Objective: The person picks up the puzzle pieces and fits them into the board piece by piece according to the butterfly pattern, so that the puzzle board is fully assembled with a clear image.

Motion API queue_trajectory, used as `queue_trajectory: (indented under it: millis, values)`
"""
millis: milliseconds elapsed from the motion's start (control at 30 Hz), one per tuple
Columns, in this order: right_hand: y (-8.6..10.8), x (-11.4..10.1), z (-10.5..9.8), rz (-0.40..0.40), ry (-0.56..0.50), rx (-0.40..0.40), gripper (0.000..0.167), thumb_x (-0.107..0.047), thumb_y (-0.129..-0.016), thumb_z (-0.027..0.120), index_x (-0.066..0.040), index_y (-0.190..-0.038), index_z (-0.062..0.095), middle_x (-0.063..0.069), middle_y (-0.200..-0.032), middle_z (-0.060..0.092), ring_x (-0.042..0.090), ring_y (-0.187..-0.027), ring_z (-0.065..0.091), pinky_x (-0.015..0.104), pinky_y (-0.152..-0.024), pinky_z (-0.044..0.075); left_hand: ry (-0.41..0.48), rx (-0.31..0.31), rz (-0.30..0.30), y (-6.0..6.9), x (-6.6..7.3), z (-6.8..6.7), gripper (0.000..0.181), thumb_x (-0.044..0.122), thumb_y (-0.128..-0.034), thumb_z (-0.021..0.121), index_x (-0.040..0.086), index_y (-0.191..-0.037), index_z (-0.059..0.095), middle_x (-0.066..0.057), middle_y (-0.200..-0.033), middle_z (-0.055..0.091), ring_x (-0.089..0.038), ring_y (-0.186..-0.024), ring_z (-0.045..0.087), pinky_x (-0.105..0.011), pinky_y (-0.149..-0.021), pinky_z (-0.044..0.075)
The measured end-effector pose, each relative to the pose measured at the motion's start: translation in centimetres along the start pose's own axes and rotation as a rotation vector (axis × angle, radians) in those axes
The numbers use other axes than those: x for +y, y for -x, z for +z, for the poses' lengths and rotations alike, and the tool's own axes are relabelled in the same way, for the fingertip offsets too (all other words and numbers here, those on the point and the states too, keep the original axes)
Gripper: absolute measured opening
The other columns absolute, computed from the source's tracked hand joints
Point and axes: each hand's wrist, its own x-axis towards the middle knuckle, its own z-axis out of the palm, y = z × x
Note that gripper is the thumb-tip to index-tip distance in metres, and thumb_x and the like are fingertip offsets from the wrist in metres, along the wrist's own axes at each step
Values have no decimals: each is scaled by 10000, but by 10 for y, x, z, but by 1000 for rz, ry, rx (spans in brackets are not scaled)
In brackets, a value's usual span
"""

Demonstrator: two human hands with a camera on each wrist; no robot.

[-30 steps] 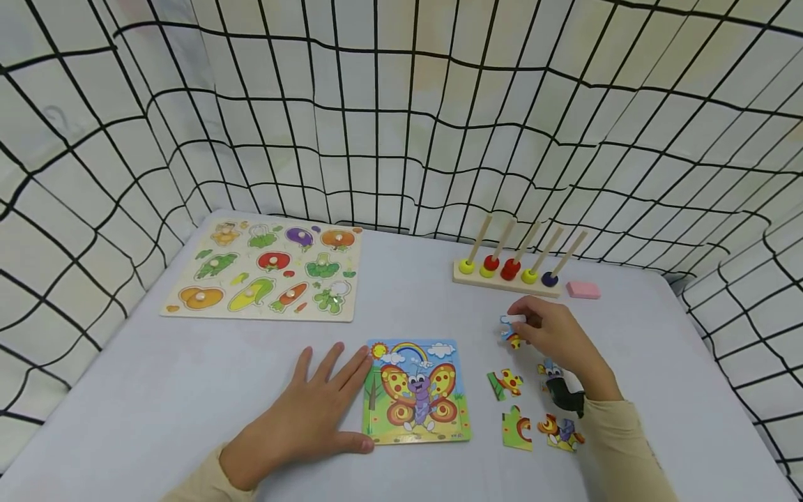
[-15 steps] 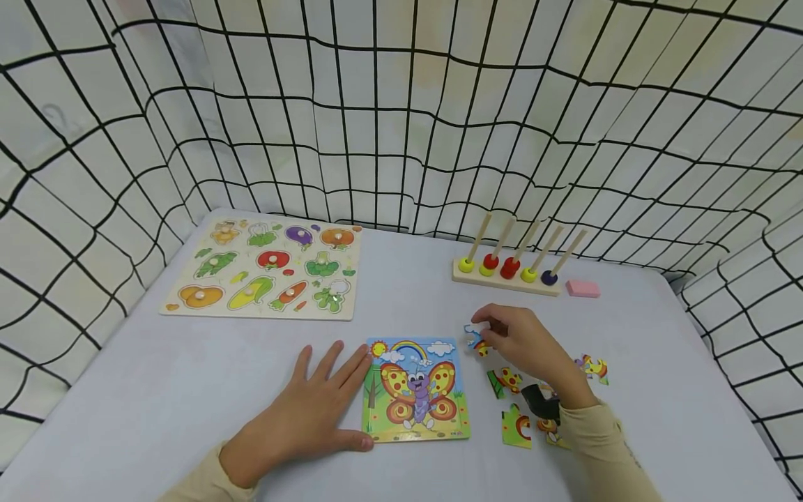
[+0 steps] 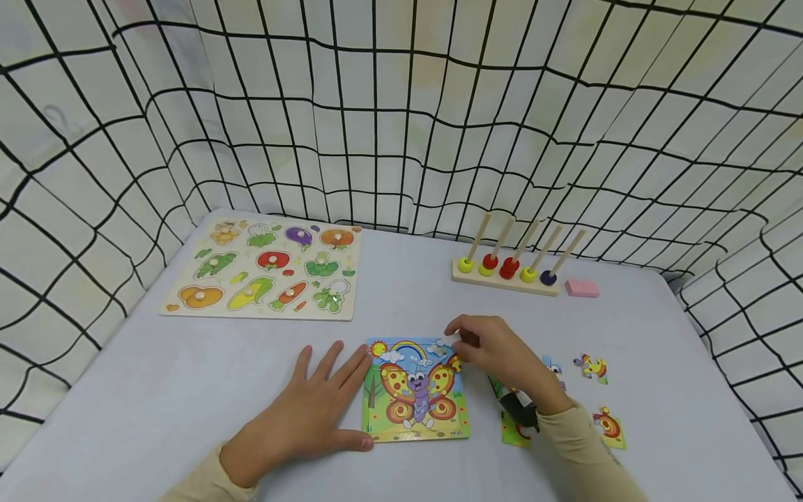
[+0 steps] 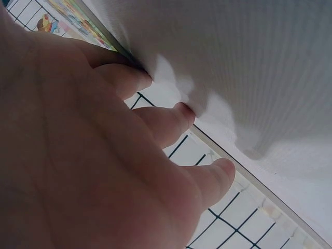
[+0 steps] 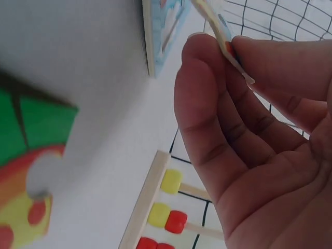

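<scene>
A square butterfly puzzle board (image 3: 419, 429) lies on the white table. My left hand (image 3: 307, 411) rests at its left side with fingers spread, the index finger and thumb touching the board's edge. In the left wrist view the spread fingers of the left hand (image 4: 114, 140) meet the tabletop. Over the board's top right corner, my right hand (image 3: 502, 354) pinches a jigsaw piece (image 3: 449, 340) between thumb and fingers. The right wrist view shows that piece (image 5: 220, 32) edge-on and thin, apart from the board. The right hand partly covers the board's upper right.
Loose jigsaw pieces lie to the right, including a yellow-red piece (image 3: 593, 368), a piece with a spiral (image 3: 608, 427) and a green piece (image 3: 514, 432) partly under the right wrist. Behind are a vegetable peg puzzle (image 3: 301, 279), a bead counting rack (image 3: 502, 280) and a pink block (image 3: 583, 288).
My right hand has carried the jigsaw piece leftward, from in front of the bead rack to the board's top right corner. The left hand has stayed in place.
</scene>
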Motion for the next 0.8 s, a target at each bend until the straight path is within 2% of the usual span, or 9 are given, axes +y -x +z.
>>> queue_trajectory:
  millis: [167, 367, 633, 800]
  values:
    - [-3, -4, 6, 19, 4, -10, 208, -52, -994, 763, -40, -1201, 737, -79, -817, 631, 128, -745, 581, 266, -654, 528, -18, 3, -4, 0, 0, 0, 1197, 776, -824, 753, 54, -1680, 330, -100, -1761, 259, -485, -1590, 181, -813, -1172, 80]
    - [-5, -4, 15, 59, -4, 26, 186, -41, -995, 756, -16, -1178, 728, -69, -725, 600, 106, -629, 561, 262, -580, 479, -14, 5, -5, -1, 0, 1, 1203, 774, -818, 761, 53, -1680, 330, -103, -1760, 262, -490, -1587, 184, -817, -1169, 77]
    - [-8, -5, 23, 106, -77, 27, 150, -42, -998, 750, -8, -1144, 735, -41, -733, 623, 120, -573, 575, 266, -546, 505, -8, 9, -7, 0, -1, 2, 1204, 759, -817, 774, 56, -1684, 322, -99, -1761, 258, -492, -1589, 175, -814, -1171, 67]
    - [-10, -8, 26, 139, -42, 37, 146, -64, -992, 765, -19, -1129, 745, -41, -730, 610, 119, -587, 557, 263, -551, 487, 1, 6, -6, 0, 0, 1, 1211, 767, -812, 770, 56, -1684, 321, -99, -1760, 262, -490, -1589, 177, -818, -1169, 64]
